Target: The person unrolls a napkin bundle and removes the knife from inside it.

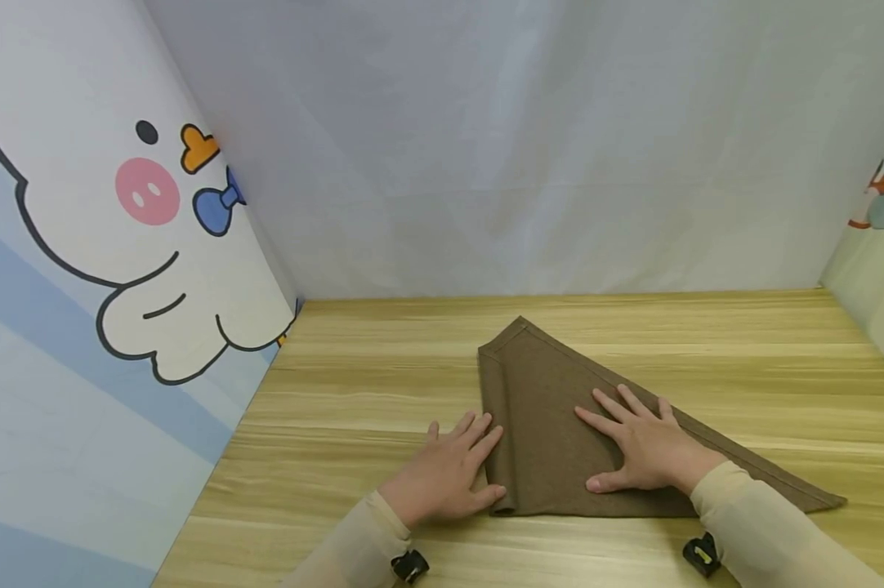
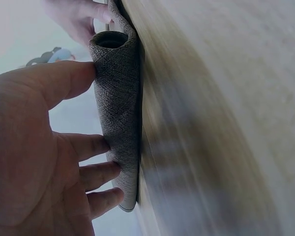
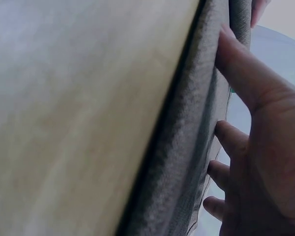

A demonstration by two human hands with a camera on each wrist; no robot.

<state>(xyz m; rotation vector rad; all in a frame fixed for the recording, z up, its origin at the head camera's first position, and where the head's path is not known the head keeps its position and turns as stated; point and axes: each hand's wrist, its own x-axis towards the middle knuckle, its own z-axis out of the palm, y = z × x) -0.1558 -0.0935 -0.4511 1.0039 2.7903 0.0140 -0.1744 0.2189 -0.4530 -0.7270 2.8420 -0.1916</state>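
A brown cloth (image 1: pixel 552 425) lies on the table, folded to a long point at the right, its left edge rolled into a narrow tube (image 1: pixel 499 457). My left hand (image 1: pixel 449 474) rests its fingertips and thumb on this roll, fingers spread and nearly straight. In the left wrist view the roll (image 2: pixel 115 98) shows its hollow end close to the thumb. My right hand (image 1: pixel 651 449) lies with spread fingers on the flat part of the cloth. From the right wrist, the fingertips and thumb touch the cloth (image 3: pixel 187 123); the palm stays raised off it.
The wood-grain table (image 1: pixel 354 367) reaches back to a pale hanging curtain (image 1: pixel 523 163). A cartoon-printed sheet (image 1: pixel 214 359) borders the left side, and another printed panel (image 1: pixel 879 269) stands at the right. Black wrist devices (image 1: pixel 702 555) sit beside both sleeves.
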